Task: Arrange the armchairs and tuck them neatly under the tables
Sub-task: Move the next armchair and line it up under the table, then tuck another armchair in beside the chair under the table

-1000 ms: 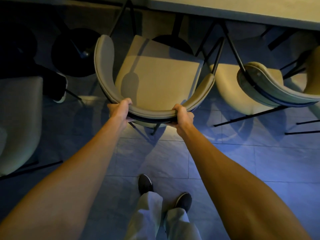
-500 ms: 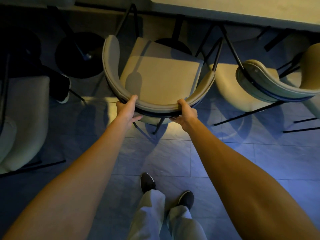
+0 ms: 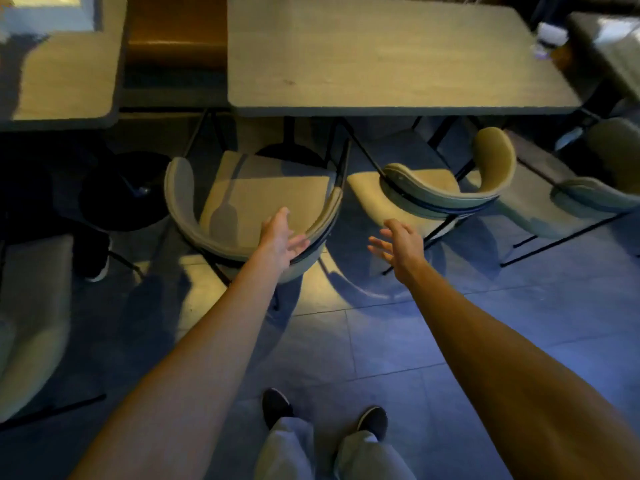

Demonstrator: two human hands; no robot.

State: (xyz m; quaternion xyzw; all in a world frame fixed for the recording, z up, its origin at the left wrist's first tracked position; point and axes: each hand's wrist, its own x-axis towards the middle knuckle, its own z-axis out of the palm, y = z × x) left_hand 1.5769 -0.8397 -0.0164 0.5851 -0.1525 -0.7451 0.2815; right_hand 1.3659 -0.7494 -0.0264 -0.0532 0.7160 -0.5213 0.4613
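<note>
Dim dining area with a grey tiled floor (image 3: 398,341), lit in patches of warm yellow and cool blue. Tables counted: three in view, namely one long wooden table (image 3: 381,60) at centre, one partial table (image 3: 59,74) at upper left, and a corner of a third table (image 3: 620,46) at the upper right edge. Armchairs counted: four, all upholstered in a pale fabric on thin black metal legs. The first armchair (image 3: 242,202) stands directly ahead, its curved backrest toward the person and its front edge just under the near edge of the long table. The second armchair (image 3: 450,188) stands just beside it to the right, turned at an angle, its seat only partly beneath the same table. A third armchair (image 3: 588,192) sits further right, and a fourth armchair (image 3: 31,323) occupies the left edge, well apart from the others. A round black table base (image 3: 124,192) rests on the floor left of the first armchair. The left hand (image 3: 280,237) is spread loose over the right end of the first armchair's backrest (contact cannot be confirmed owing to blur), gripping nothing. The right hand (image 3: 398,244) hovers with fingers splayed in the gap between the first and second armchairs, empty. Two dark shoes (image 3: 275,405) and light trousers (image 3: 329,452) show at the bottom.
</note>
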